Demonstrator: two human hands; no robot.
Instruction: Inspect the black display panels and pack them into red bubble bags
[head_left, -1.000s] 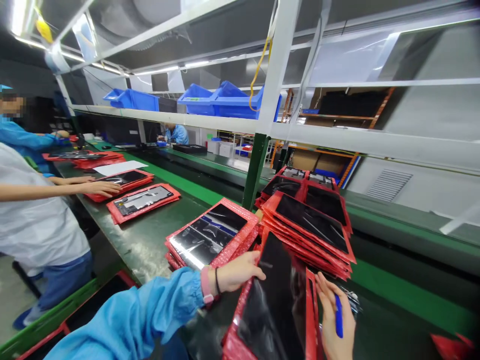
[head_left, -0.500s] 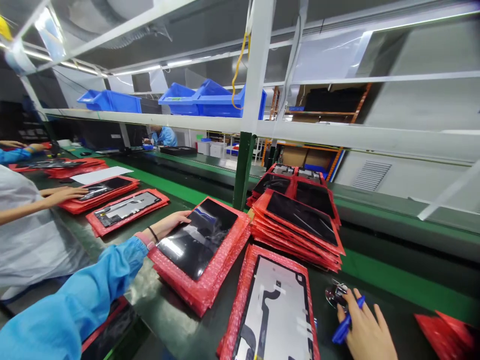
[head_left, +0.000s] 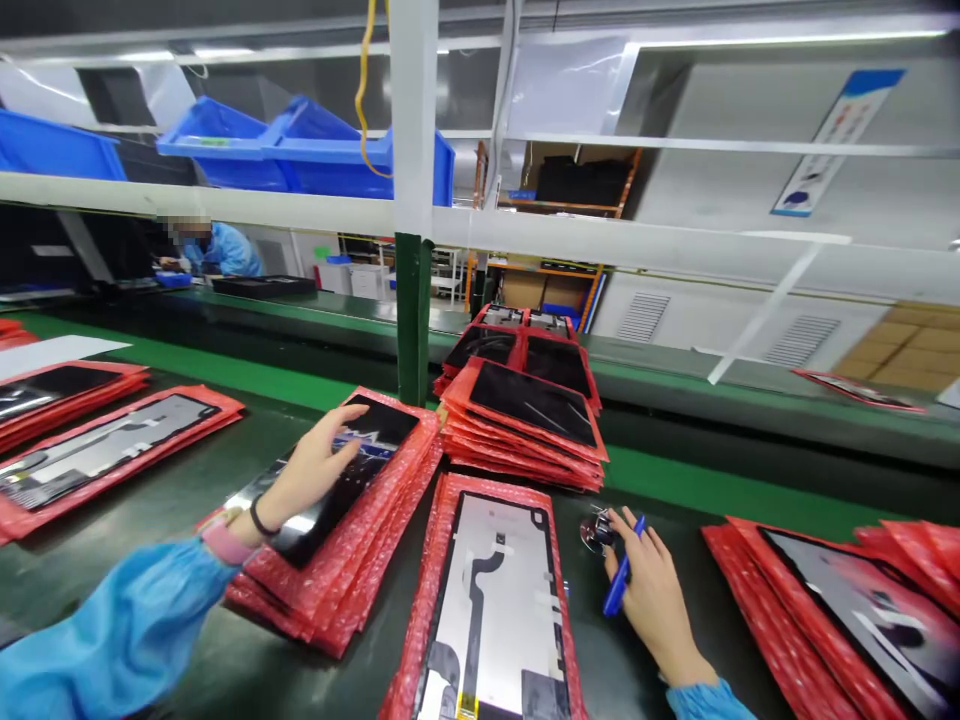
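My left hand (head_left: 311, 475) lies over a glossy black screen panel (head_left: 356, 488), fingers stretched out and thumb apart. That panel rests on a stack of red bubble-wrap sleeves (head_left: 330, 600). My right hand (head_left: 656, 595) has a blue pen (head_left: 624, 572) tucked between its fingers. Its thumb and index finger are at a small round shiny metal-and-clear object (head_left: 595, 533) on the dark bench; whether they pinch it I cannot tell. Between my hands, a screen panel with its silver back up (head_left: 510, 590) lies on red bubble wrap.
Behind the middle stands a tall stack of sleeved black panels (head_left: 532, 400), close to a green-and-white post (head_left: 414, 330). More silver-backed panels lie at left (head_left: 120, 435) and right (head_left: 832, 590). Blue bins (head_left: 330, 160) sit on the overhead shelf. A person in blue (head_left: 229, 250) works beyond the bench.
The view has turned right, bringing the right-hand panels in. My left hand has gone from the black panel's edge to over its face, and that panel has turned. My right hand still has the pen.
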